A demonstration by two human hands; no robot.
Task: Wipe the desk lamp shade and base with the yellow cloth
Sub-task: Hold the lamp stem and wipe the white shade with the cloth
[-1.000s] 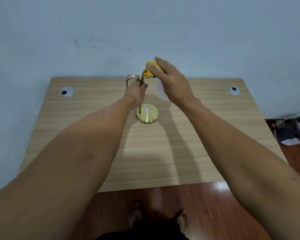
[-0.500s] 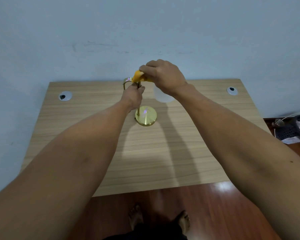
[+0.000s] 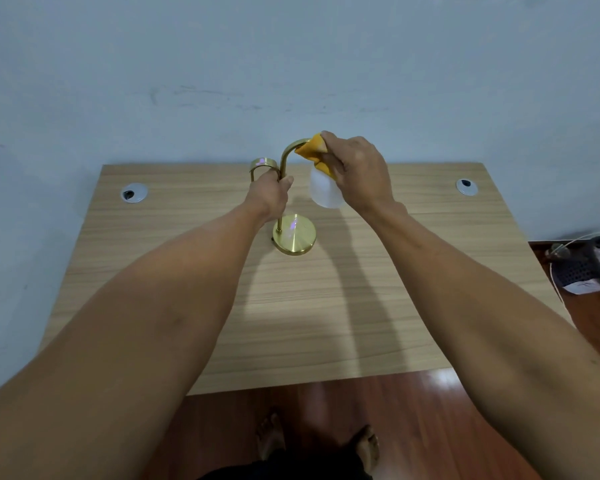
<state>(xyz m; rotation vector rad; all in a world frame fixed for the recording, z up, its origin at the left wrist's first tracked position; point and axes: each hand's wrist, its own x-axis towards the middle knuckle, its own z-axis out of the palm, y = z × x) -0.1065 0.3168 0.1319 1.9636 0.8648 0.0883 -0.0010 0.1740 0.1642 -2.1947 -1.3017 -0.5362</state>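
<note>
A brass desk lamp stands near the back middle of the wooden desk (image 3: 326, 323). Its round base (image 3: 297, 237) rests flat, and a thin stem curves over at the top to a white frosted shade (image 3: 323, 192) that hangs on the right. My left hand (image 3: 269, 194) is shut around the stem below the bend. My right hand (image 3: 355, 171) holds the bunched yellow cloth (image 3: 314, 152) against the top of the shade where it meets the curved arm. The shade's upper part is hidden by cloth and fingers.
A second brass loop (image 3: 262, 166) rises behind my left hand. Two grey cable grommets (image 3: 134, 192) (image 3: 466, 187) sit at the desk's back corners. The wall is close behind. A dark basket with paper (image 3: 589, 265) lies on the floor at right. My bare feet (image 3: 317, 441) are below the front edge.
My right hand with the cloth has moved from the top of the curved arm to the right and down onto the shade's top. My left hand stays on the stem.
</note>
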